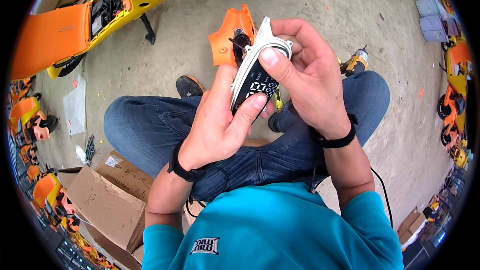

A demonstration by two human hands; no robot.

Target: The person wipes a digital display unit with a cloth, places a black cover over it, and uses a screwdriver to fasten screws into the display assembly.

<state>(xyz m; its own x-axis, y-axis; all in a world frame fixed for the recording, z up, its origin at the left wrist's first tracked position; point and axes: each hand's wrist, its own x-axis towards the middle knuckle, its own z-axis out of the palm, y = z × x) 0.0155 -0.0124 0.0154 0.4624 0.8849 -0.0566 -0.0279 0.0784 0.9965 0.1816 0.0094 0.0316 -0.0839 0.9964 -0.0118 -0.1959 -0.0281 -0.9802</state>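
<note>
While both hands meet over the lap, a digital instrument display (258, 76) sits tilted between them, its face turned up toward the wearer. The left hand (214, 122) grips its near left side, thumb on the dark face; the right hand (316, 77) closes around the far right side, thumb pressing the upper face, its other fingers curled about the edge. The step in hand looks like checking or positioning the display by hand; the next move would seem to call for a steady two-handed hold, with light thumbs on the face.

The display is an elongated, rounded shape: a smooth, glossy black face with pale segmented digits, framed by white, hard-looking plastic with small lugs and a pointed end. Just beyond the hands lies a curved orange fairing (227, 29), apparently moulded plastic, its dark centre partly hidden. Right of the right hand, a yellow-and-black power drill (358, 62) stands out against the rough, stained concrete floor (172, 37).
</note>
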